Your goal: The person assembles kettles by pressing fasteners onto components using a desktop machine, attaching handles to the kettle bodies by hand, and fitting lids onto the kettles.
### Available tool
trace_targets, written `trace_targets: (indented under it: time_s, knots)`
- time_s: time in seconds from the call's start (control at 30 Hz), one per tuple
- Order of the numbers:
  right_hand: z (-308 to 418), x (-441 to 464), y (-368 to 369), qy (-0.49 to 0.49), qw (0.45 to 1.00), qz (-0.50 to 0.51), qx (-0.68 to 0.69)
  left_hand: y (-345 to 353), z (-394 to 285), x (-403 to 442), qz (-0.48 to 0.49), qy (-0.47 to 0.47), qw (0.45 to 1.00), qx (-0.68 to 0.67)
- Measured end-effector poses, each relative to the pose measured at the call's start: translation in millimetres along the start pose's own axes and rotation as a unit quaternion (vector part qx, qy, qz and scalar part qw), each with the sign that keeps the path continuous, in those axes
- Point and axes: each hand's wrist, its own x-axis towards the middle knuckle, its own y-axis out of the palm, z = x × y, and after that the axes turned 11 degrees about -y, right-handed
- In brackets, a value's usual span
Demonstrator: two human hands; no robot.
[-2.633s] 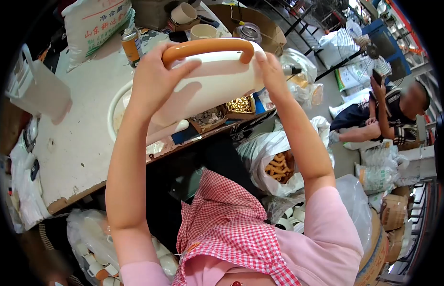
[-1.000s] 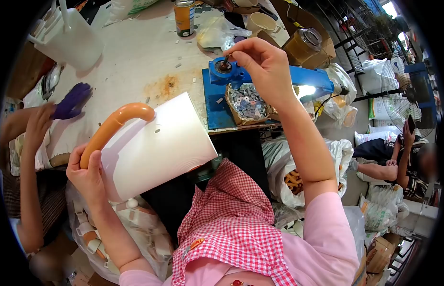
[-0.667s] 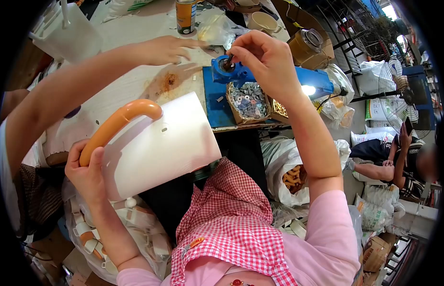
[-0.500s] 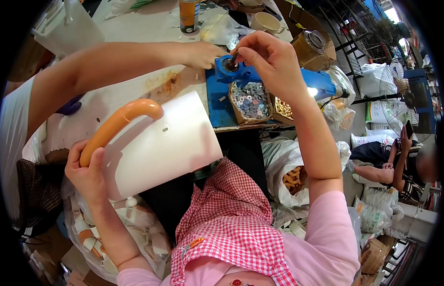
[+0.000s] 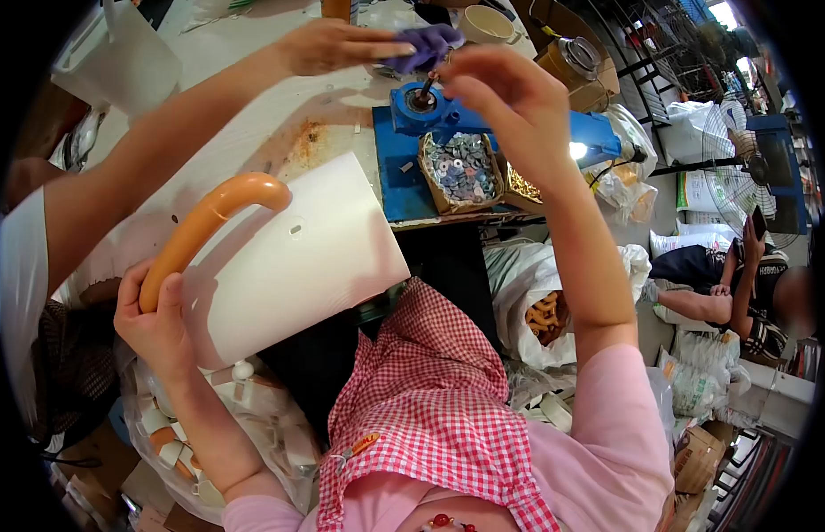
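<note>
My left hand (image 5: 155,319) is wrapped around the lower end of the curved orange handle (image 5: 209,217), which belongs to a white plastic cylinder-shaped container (image 5: 297,266) tilted over my lap. A small oval hole shows in its wall near the handle's upper end. My right hand (image 5: 510,97) is raised over the blue machine (image 5: 470,131), close to its upright metal spindle (image 5: 425,90). Motion blurs its fingers, so anything between them is hidden. A co-worker's hand (image 5: 333,46) reaches in from the left with a bunched purple cloth (image 5: 426,46) beside my fingertips.
A box of metal washers (image 5: 466,173) and a box of small brass-coloured parts (image 5: 523,188) stand by the machine. A bag of orange handles (image 5: 545,315) is right of my lap. Another white container (image 5: 120,62) stands back left; a person (image 5: 740,284) sits far right.
My right hand has lifted slightly off the spindle. The co-worker's hand has moved up, now with the purple cloth. My left hand keeps its hold on the handle.
</note>
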Motion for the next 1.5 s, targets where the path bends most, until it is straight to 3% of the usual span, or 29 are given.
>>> trace_targets:
  time_s: [0.03, 0.13, 0.2, 0.3, 0.33, 0.4, 0.53, 0.6, 0.63, 0.73, 0.87, 0.97, 1.1, 1.17, 1.27, 1.5]
  knots:
    - [5.2, -13.0, -2.6, 0.041, 0.997, -0.049, 0.034, -3.2, 3.7, 0.4, -0.002, -0.009, 1.0, -0.01]
    - [-8.2, -63.1, -5.4, 0.261, 0.96, 0.096, 0.034, -0.7, 8.0, -1.0, -0.027, -0.02, 0.999, -0.02]
    - [-32.0, -83.8, 5.8, 0.138, 0.958, 0.141, -0.211, -1.5, 2.7, -0.8, -0.046, -0.003, 0.999, 0.013]
    - [-61.6, -87.3, 17.8, 0.126, 0.925, 0.187, -0.307, 6.6, -9.3, -5.5, -0.04, 0.004, 0.999, 0.027]
    - [-67.3, -88.3, 18.8, 0.111, 0.922, 0.186, -0.322, 14.8, -23.1, -10.7, -0.045, 0.046, 0.997, 0.039]
    - [-68.9, -86.2, 19.5, 0.092, 0.913, 0.192, -0.349, 21.0, -32.9, -16.2, -0.03, 0.021, 0.999, -0.004]
    - [-84.3, -86.6, 28.0, 0.07, 0.921, 0.172, -0.344, 13.7, -41.2, -18.2, -0.03, 0.019, 0.998, 0.052]
    - [-73.8, -97.9, 14.3, 0.059, 0.917, 0.127, -0.372, 23.5, -48.4, -19.1, -0.036, -0.026, 0.998, 0.035]
    - [-62.2, -98.0, 9.8, -0.016, 0.926, 0.103, -0.362, 24.5, -45.0, -18.0, -0.054, -0.025, 0.996, 0.061]
    - [-16.0, -85.0, 5.5, 0.002, 0.974, 0.017, -0.227, 17.6, -25.3, -11.8, -0.058, 0.015, 0.996, 0.064]
    - [-1.2, -35.9, 4.6, -0.107, 0.976, -0.112, -0.153, 13.9, -10.6, -6.8, -0.03, 0.003, 1.0, 0.004]
    - [-7.5, -7.1, 14.0, -0.147, 0.969, -0.133, -0.146, 11.7, -8.1, -7.6, -0.024, 0.018, 1.0, 0.0]
    - [-18.0, 7.1, 20.5, -0.183, 0.968, -0.108, -0.136, 10.0, -6.0, -9.6, -0.02, 0.026, 0.999, -0.008]
    - [-19.7, 9.0, 17.3, -0.28, 0.925, -0.052, -0.251, 8.0, -5.8, -9.2, -0.018, 0.021, 1.0, -0.014]
    - [-15.9, 11.7, 14.3, -0.328, 0.888, -0.039, -0.32, 5.5, -2.6, -5.1, -0.021, 0.019, 1.0, -0.004]
    - [-24.6, 9.4, 11.3, -0.356, 0.864, -0.025, -0.356, 9.7, -1.0, 2.4, -0.025, 0.054, 0.998, 0.007]
